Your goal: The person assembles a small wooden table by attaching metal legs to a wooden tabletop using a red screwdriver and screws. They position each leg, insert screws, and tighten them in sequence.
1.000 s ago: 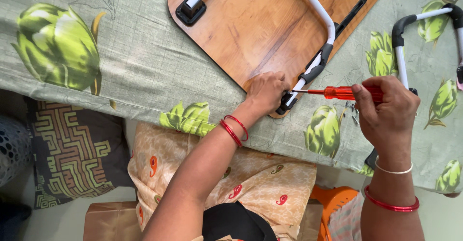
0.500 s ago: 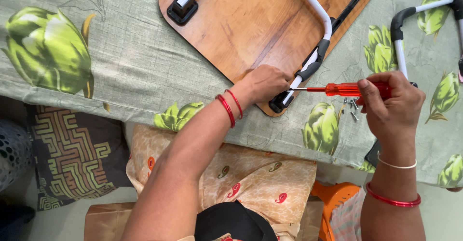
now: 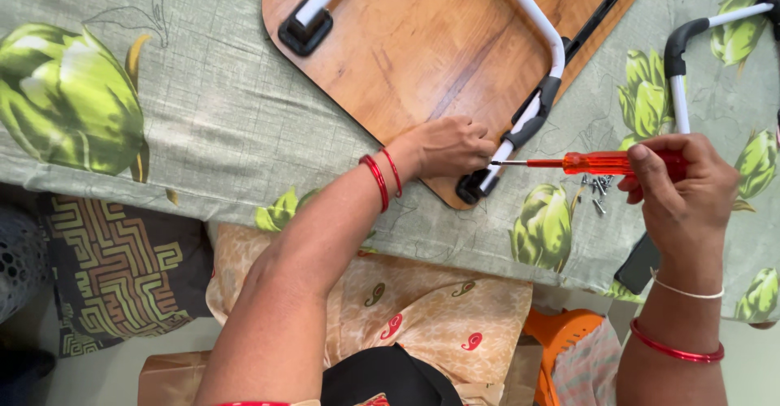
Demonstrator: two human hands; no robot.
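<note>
Right hand grip on red screwdriver, left hand on wooden board

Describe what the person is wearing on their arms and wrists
Both forearms are bare, no sleeves showing. The left hand has two thin red bangles at the wrist. The right hand has a thin white band at the wrist and one red bangle below it.

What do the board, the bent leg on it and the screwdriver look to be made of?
Board: wood or wood-look laminate, smooth, brown grain showing. Leg: probably white-coated metal tube with black plastic ends. Screwdriver in the right hand: clear orange-red plastic handle, thin metal shaft.
</note>
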